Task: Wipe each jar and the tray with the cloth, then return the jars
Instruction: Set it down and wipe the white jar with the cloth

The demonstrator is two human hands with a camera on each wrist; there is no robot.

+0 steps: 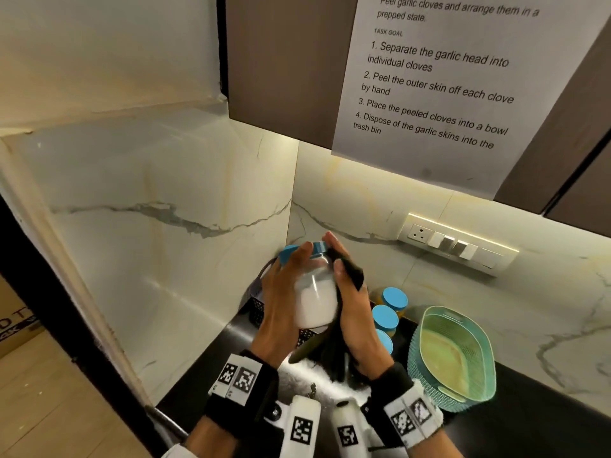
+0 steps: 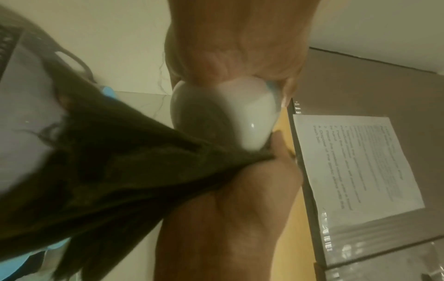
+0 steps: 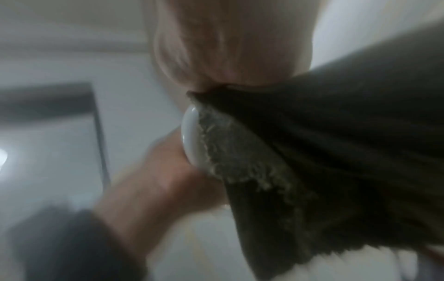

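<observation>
While blurred, frayed cloth (image 3: 252,155) seemingly covers glossy jar (image 3: 190,138).

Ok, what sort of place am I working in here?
Most likely a home kitchen corner: a dark countertop meets marble-look wall panels, with a socket and switch plate under a cabinet. Blue-lidded jars stand beside a green basket.

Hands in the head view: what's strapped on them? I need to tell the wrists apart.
Both the left hand and the right hand are bare, without gloves. Each wrist wears a black band with a white panel of square black-and-white coded markers. Below each band sits a white, rounded wrist camera housing with one more such marker. The two rigs look alike, and no cables are plainly visible.
</observation>
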